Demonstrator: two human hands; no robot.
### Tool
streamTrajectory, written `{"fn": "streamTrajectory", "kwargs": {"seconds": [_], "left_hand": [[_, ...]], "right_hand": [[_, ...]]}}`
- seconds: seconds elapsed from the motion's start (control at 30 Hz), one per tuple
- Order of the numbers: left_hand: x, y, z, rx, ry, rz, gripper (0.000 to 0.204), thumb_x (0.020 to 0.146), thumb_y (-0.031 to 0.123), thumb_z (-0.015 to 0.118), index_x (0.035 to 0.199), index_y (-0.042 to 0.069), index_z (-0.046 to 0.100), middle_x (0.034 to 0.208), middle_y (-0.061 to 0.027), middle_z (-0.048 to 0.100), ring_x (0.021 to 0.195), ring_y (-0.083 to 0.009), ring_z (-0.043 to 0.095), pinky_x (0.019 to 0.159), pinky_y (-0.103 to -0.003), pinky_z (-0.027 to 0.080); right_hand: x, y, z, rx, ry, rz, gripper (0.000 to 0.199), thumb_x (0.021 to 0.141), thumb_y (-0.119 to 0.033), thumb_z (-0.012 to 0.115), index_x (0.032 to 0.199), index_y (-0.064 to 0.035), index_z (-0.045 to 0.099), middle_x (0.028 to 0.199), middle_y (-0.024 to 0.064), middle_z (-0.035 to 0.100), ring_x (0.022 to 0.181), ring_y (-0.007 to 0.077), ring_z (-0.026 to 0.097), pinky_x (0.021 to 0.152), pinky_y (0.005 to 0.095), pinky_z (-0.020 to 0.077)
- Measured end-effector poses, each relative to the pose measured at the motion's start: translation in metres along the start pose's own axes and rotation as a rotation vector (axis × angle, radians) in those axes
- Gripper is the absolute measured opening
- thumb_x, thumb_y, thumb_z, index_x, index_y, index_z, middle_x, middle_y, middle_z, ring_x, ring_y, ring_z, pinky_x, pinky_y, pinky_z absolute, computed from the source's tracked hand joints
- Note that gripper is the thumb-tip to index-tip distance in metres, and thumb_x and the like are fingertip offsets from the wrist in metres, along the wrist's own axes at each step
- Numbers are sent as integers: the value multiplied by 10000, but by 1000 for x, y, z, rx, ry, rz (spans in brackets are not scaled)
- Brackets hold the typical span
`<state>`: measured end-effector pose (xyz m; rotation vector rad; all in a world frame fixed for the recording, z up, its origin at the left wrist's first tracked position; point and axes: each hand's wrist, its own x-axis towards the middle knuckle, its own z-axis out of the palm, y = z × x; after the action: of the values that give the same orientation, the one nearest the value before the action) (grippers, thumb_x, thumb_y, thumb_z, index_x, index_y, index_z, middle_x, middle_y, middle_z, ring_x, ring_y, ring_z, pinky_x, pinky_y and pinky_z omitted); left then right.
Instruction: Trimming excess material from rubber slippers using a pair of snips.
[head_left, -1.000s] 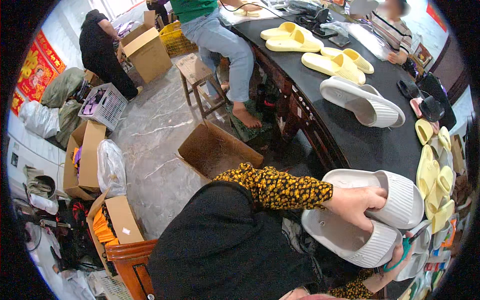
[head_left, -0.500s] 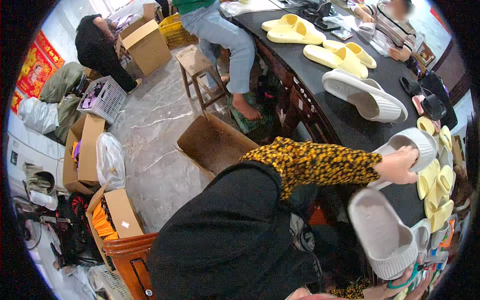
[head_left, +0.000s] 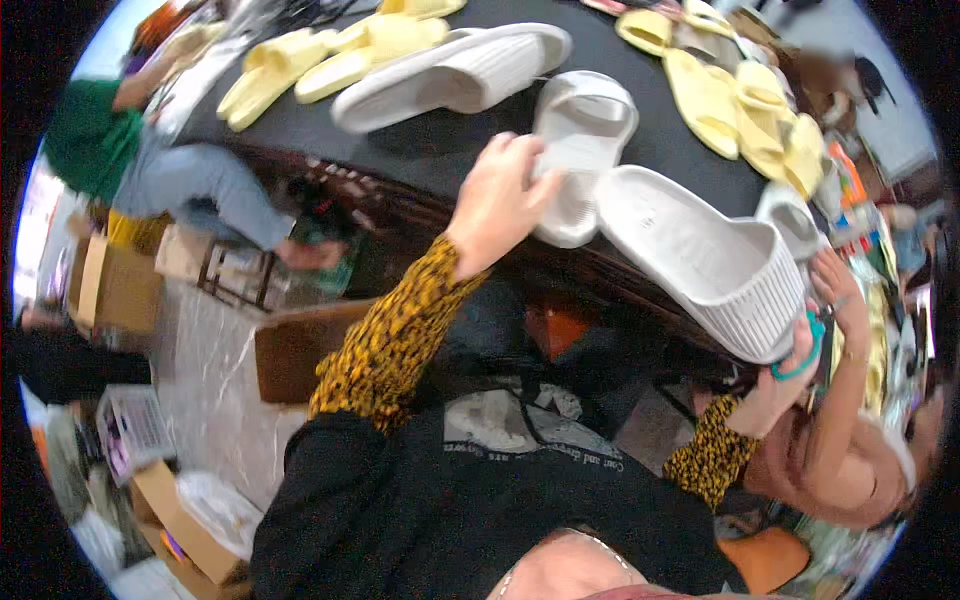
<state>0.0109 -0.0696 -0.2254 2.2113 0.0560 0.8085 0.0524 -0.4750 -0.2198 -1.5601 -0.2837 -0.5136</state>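
My left hand (head_left: 500,205), in a black and yellow patterned sleeve, is at the side of a light grey slide sandal (head_left: 583,138). Its fingers and thumb close on the sandal's edge. This sandal lies at the front edge of the dark table (head_left: 655,135), strap end pointing away from me. At the right, my right hand (head_left: 800,345), with a teal band at the wrist, grips a second light grey slide sandal (head_left: 690,245) by its ribbed strap end. That sandal is tilted, its inner sole facing up. Most of my right fingers are hidden behind it.
A pair of grey slides (head_left: 450,85) and several yellow slides (head_left: 375,48) lie on the table to the left, more yellow slides (head_left: 700,100) to the right. A co-worker's hand (head_left: 838,285) is by another grey slide (head_left: 790,222). A cardboard box (head_left: 300,350) stands below.
My view has turned toward the right, so the table now crosses the top. The sandal in my right hand is closer to the other grey one. My left fingers have shifted to that one's side.
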Motion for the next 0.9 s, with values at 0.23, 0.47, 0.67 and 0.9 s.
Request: {"fn": "streamTrajectory", "kwargs": {"seconds": [0.23, 0.47, 0.67, 0.9], "left_hand": [[-23, 31, 1, 138, -121, -91, 401, 857, 252, 624, 1127, -5, 475, 1028, -218, 519, 840, -384, 607, 739, -442, 512], [-39, 46, 8, 46, -113, -151, 404, 840, 191, 625, 1146, -22, 469, 1026, -236, 517, 883, -397, 589, 765, -442, 499], [-56, 33, 18, -152, 58, -142, 438, 799, 84, 625, 1191, -30, 466, 960, -172, 507, 759, -235, 561, 687, -326, 497], [-81, 42, 34, -505, 77, -303, 453, 821, 125, 665, 1162, -50, 423, 989, -148, 508, 844, -195, 571, 710, -322, 514]], "right_hand": [[-18, -5, -2, 15, -65, -79, 562, 922, -353, 481, 1315, 46, 432, 1333, 190, 464, 1254, 292, 433, 1055, 403, 294], [-33, 23, -19, -44, -245, -75, 598, 909, -438, 482, 1361, -52, 418, 1381, 219, 416, 1286, 366, 400, 1057, 464, 285], [-58, -25, 34, 248, -219, 335, 614, 825, -400, 631, 1279, -21, 468, 1118, 62, 569, 982, 155, 552, 782, 270, 449], [-88, -30, 30, 321, -327, 519, 692, 793, -380, 640, 1337, -20, 411, 1182, 107, 550, 974, 211, 573, 683, 279, 470]]}}
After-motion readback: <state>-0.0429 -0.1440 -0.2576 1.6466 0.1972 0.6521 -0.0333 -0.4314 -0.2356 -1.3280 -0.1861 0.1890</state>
